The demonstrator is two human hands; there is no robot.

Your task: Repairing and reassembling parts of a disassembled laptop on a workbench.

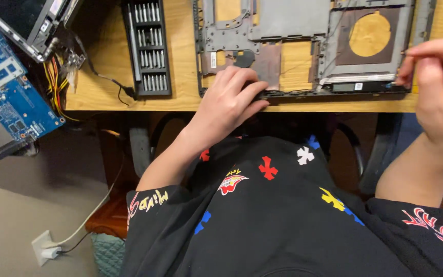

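Even indoor light, sharp focus, deep shadow under the desk, slight wide-angle bending.

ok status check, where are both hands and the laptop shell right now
Left hand flat on laptop shell, front edge. Right hand pinching at shell's right front corner. Bit case left of it, apart.

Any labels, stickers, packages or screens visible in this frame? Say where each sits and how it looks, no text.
Small white sticker: rectangular, on the black strip along the near edge of the grey laptop chassis, just left of the right hand.
Pale label: small light patch on the dark device at the top left corner; details too small to tell.
No packages or lit screens show.
The left hand rests on the chassis's near edge.
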